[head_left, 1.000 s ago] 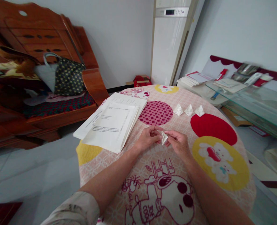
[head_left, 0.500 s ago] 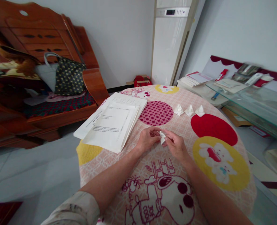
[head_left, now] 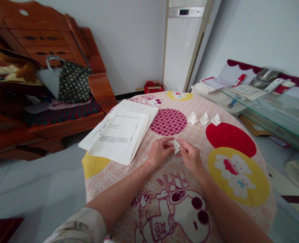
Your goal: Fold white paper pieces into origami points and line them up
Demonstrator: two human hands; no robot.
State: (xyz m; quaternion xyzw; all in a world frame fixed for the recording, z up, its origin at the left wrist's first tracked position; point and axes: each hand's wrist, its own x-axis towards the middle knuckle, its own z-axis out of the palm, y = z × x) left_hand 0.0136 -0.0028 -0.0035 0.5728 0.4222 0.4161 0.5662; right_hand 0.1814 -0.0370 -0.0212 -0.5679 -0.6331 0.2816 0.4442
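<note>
Both left hand [head_left: 162, 148] and right hand [head_left: 191, 157] are pinching one folded paper piece [head_left: 176, 147], fingers nearly closed, right of the paper stack [head_left: 121, 135]. Uneven pressure could be skewing creases. Three paper pyramids [head_left: 204, 119] are sitting farther right.

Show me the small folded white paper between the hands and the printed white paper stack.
Small folded white paper [head_left: 176, 147]: head view, its printed face.
Printed white paper stack [head_left: 120, 133]: head view, top sheet.
</note>
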